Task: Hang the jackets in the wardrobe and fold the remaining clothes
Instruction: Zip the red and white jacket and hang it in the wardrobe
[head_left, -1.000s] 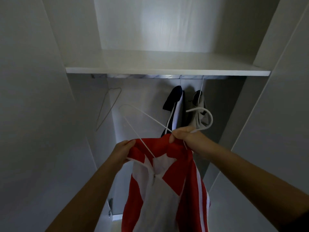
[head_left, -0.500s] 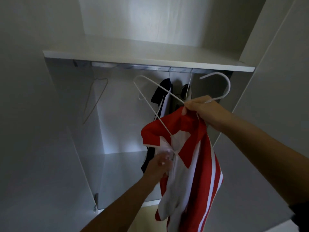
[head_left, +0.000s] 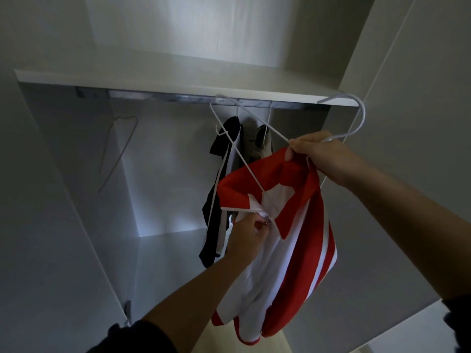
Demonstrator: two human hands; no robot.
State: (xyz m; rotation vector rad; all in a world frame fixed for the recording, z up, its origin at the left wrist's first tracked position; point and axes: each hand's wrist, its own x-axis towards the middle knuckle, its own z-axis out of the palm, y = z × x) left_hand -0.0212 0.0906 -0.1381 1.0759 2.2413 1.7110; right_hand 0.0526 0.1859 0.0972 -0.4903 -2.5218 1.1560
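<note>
A red and white jacket (head_left: 303, 225) hangs on a white hanger (head_left: 356, 118) in front of the open wardrobe. My right hand (head_left: 321, 154) grips the hanger's neck together with the jacket's collar, and the hook curves up near the shelf edge. My left hand (head_left: 248, 235) pinches the zipper at the jacket's front, just below the collar. Behind the jacket, a dark jacket (head_left: 219, 200) and a grey garment (head_left: 261, 143) hang from the rail (head_left: 178, 98) under the shelf.
An empty wire hanger (head_left: 119, 149) hangs at the rail's left end. A white shelf (head_left: 153, 80) spans the wardrobe above the rail. The wardrobe's side walls stand close at left and right, and its floor (head_left: 165, 250) lies below.
The view has moved closer to the wardrobe and the jacket sits higher, with the hook now near the shelf edge. My left hand shifted from the jacket's shoulder down to the zipper.
</note>
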